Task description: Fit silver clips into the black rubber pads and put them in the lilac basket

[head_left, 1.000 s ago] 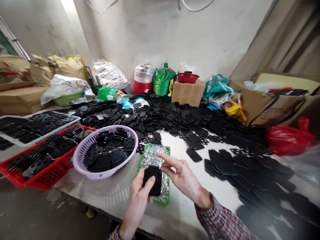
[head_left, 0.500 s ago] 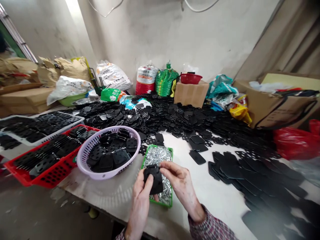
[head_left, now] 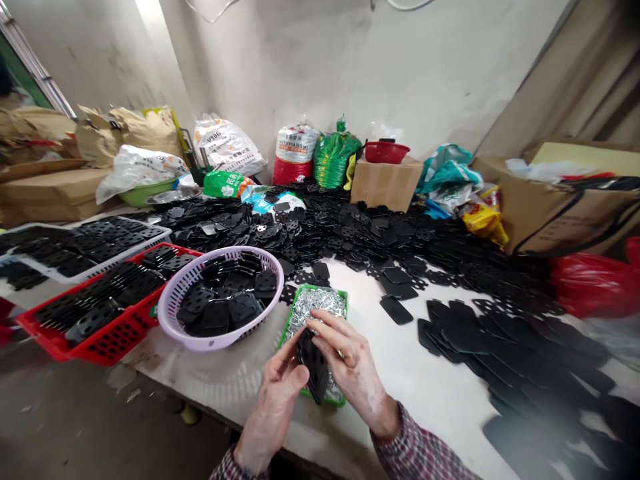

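Where the black plate point(head_left: 317, 373) is held: in the air above the green tray point(head_left: 346, 301), between the two grips, 12 o'clock being taken as the far side of the table point(head_left: 440, 393).
Plate's long axis: tilted, seen partly on edge, pointed from about 11 toward 5 o'clock; dark holes can be made out in its face.
Left grip point(head_left: 274, 397): closed about the plate, which is met at 2 o'clock from it; the thumb is set at the plate's left side, the fingers are partly hidden.
Right grip point(head_left: 355, 363): fingers bent at the plate's upper end, the plate being placed at 9 o'clock; whether anything is pinched there cannot be told.
Nearer side: neither is favoured, as the plate is touched from both; no finger is seen at its lower end.
Silver pins point(head_left: 320, 300): spread through the green tray, partly covered in view by the plate.
Purple basket point(head_left: 215, 343): filled with similar plates, at 10 o'clock from the held one; the red basket point(head_left: 120, 340) is placed just beyond.
Loose plates point(head_left: 463, 327): fanned in a pile between 2 and 3 o'clock.
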`<state>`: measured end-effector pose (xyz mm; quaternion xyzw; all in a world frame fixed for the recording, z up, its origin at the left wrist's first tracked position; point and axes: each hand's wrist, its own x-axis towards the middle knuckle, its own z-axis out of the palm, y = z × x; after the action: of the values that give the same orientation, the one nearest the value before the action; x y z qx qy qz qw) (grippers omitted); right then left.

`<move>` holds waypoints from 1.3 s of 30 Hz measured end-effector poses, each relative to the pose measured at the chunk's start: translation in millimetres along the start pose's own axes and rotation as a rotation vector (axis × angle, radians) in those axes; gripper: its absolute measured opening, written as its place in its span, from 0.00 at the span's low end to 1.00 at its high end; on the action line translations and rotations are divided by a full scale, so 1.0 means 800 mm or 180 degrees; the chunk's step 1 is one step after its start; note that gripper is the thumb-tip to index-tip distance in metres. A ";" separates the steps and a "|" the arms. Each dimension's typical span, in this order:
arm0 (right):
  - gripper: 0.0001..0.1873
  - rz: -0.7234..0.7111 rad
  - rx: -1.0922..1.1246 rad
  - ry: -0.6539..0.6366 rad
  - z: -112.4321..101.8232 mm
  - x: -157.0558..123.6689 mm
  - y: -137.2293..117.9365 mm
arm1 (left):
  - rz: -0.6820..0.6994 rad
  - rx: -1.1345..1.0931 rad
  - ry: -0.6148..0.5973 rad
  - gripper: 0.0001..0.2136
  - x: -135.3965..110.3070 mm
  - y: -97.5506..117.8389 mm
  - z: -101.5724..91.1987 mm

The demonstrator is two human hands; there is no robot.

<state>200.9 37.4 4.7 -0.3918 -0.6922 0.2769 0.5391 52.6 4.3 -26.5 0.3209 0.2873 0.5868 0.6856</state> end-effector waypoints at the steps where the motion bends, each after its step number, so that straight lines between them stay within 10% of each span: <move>1: 0.14 -0.0038 -0.0041 0.0012 -0.002 0.002 0.003 | 0.0029 0.0077 0.0058 0.21 0.000 0.003 -0.001; 8: 0.10 0.0367 -0.2283 -0.1371 -0.007 0.019 0.039 | 0.0468 0.0836 0.0835 0.24 0.002 0.026 -0.008; 16: 0.11 0.0210 -0.2680 -0.1745 0.017 0.007 0.049 | 0.0577 0.1403 0.1241 0.26 0.006 0.038 0.003; 26: 0.09 0.0846 0.0434 -0.0729 -0.003 0.007 0.028 | 0.0323 0.1675 0.0947 0.25 0.008 0.022 0.003; 39: 0.08 0.0669 0.0589 -0.0418 -0.010 0.015 0.001 | 0.0164 0.1630 0.0511 0.21 0.007 0.010 0.023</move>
<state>207.7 47.5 12.6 -0.3917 -0.6527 0.4195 0.4946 62.9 8.4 -8.9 0.4436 0.4715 0.5358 0.5420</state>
